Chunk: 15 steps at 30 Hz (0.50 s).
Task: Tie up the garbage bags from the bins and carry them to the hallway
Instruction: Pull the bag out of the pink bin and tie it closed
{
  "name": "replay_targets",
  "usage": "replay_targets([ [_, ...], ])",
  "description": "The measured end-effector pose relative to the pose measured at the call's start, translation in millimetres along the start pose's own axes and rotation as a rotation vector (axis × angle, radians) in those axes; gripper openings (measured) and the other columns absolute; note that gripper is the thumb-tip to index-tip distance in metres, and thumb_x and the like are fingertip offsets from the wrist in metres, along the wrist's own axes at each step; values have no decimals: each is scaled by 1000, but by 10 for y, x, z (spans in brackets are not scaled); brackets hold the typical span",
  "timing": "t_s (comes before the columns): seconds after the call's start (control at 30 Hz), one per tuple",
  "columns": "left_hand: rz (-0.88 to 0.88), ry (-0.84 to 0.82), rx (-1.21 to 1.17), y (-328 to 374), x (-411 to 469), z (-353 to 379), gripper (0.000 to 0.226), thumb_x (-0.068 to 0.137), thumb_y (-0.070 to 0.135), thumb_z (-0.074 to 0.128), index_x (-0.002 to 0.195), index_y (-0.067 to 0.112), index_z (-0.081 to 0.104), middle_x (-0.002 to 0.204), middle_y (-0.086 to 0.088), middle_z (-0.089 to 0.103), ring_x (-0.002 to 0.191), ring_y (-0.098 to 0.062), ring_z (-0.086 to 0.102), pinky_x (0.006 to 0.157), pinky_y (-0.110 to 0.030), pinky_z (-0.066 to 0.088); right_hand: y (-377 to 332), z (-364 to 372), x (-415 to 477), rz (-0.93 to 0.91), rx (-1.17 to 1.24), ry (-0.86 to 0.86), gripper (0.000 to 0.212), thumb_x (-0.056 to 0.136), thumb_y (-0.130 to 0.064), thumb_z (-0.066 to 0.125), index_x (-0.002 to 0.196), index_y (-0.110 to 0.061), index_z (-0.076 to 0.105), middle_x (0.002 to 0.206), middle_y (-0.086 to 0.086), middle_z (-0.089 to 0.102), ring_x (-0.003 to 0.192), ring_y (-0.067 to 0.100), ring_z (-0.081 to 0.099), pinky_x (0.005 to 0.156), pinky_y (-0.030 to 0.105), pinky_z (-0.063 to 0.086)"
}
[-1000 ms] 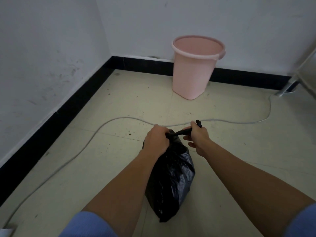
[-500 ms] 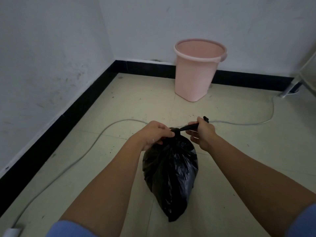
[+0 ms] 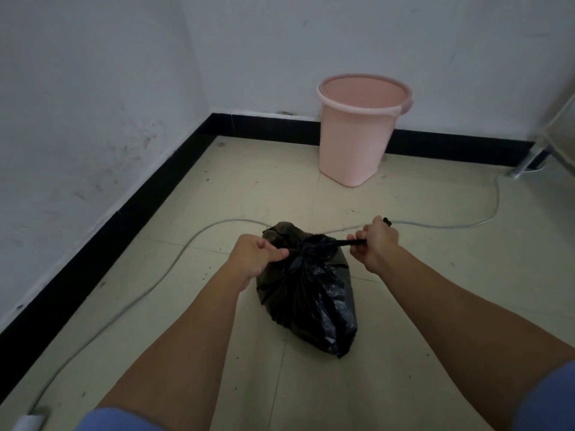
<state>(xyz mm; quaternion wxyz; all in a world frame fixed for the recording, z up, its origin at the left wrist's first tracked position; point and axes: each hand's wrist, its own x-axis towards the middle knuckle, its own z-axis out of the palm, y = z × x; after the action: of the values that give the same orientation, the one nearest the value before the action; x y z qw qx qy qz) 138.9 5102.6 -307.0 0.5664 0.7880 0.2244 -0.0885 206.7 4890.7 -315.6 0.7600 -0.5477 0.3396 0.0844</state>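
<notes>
At the left edge of the frame, a black baseboard point(image 3: 124, 225) runs along the foot of the white wall. A grey cable point(image 3: 174, 262) leads from a white block point(image 3: 31, 419) in the lower left corner, crosses the tiled floor point(image 3: 258, 188) behind both hands, and continues toward the right edge. Left of centre, the left hand point(image 3: 256, 255) is clenched, its fingers curled round the gathered plastic on the left side of the bag's neck. The black garbage bag point(image 3: 314, 303) occupies the centre of the frame, between the two forearms, its neck bunched at the top and its body extending toward the lower centre; whether it rests on the floor cannot be determined. Above it, in the upper centre, the pink bin point(image 3: 357, 135) stands upright against the rear wall, well apart from the bag. Right of centre, the right hand point(image 3: 375, 244) grips a twisted black strand point(image 3: 348, 243) drawn taut from the neck. A metal leg point(image 3: 525, 164) stands at the far right.
</notes>
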Motion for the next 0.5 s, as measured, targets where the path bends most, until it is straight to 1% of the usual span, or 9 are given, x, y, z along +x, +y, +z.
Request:
replay_targets([
  [0.1, -21, -50, 2, -47, -19, -15, 14, 79, 15, 77, 86, 5, 70, 72, -2, 63, 61, -8, 53, 48, -15, 39, -6, -71, 60, 4, -186, -12, 29, 102, -30, 43, 79, -14, 48, 67, 3, 56, 58, 20, 62, 53, 26, 44],
  [0.13, -25, -71, -33, -44, -14, -50, 17, 81, 15, 75, 94, 6, 71, 76, -2, 65, 66, -9, 56, 50, -16, 42, -59, -98, 63, -12, -271, -14, 22, 99, -31, 50, 87, -13, 53, 78, 6, 63, 63, 20, 64, 57, 28, 47],
  [0.17, -32, -70, -82, -45, 3, -94, 20, 83, 17, 74, 100, 8, 70, 82, -3, 66, 70, -12, 58, 54, -17, 45, -115, -119, 72, -66, -368, -5, 24, 94, -33, 58, 101, -11, 56, 95, 10, 67, 72, 23, 66, 65, 31, 49],
  [0.23, -63, 28, -187, -84, 69, -178, 20, 85, 20, 70, 103, 10, 68, 89, -6, 67, 76, -17, 60, 61, -24, 47, -226, -142, 78, -302, -714, 96, 57, 86, -39, 67, 132, -12, 47, 129, 13, 58, 106, 31, 61, 87, 40, 46],
  [0.27, -87, 113, -234, -120, 111, -209, 16, 87, 20, 68, 99, 9, 66, 89, -8, 66, 74, -18, 60, 61, -26, 46, -268, -125, 45, -473, -921, 183, 67, 83, -40, 68, 140, -15, 40, 137, 12, 52, 118, 33, 54, 96, 43, 42],
  [0.33, -138, 268, -278, -201, 177, -235, 6, 89, 14, 63, 84, 10, 63, 85, -10, 63, 68, -19, 56, 58, -28, 43, -298, 15, -111, -832, -1215, 269, 66, 84, -39, 66, 141, -20, 40, 136, 10, 52, 123, 31, 49, 100, 46, 39],
  [0.37, -158, 315, -276, -250, 199, -229, 11, 89, 12, 61, 78, 11, 60, 82, -10, 62, 66, -19, 55, 56, -28, 42, -287, 113, -184, -955, -1294, 213, 59, 86, -39, 63, 139, -21, 44, 131, 8, 56, 119, 29, 52, 99, 45, 39],
  [0.43, -182, 353, -262, -346, 219, -209, 15, 89, 10, 59, 73, 12, 58, 76, -10, 62, 65, -21, 55, 55, -28, 43, -179, 316, -283, -1005, -1436, -34, 46, 91, -46, 55, 131, -24, 52, 120, 3, 64, 109, 25, 58, 95, 41, 42],
  [0.5, -194, 365, -231, -429, 232, -192, 12, 87, 9, 60, 75, 10, 60, 72, -10, 63, 65, -24, 57, 59, -29, 45, 33, 435, -311, -907, -1608, -231, 50, 91, -59, 49, 127, -23, 54, 116, 2, 65, 106, 25, 61, 89, 39, 44],
])
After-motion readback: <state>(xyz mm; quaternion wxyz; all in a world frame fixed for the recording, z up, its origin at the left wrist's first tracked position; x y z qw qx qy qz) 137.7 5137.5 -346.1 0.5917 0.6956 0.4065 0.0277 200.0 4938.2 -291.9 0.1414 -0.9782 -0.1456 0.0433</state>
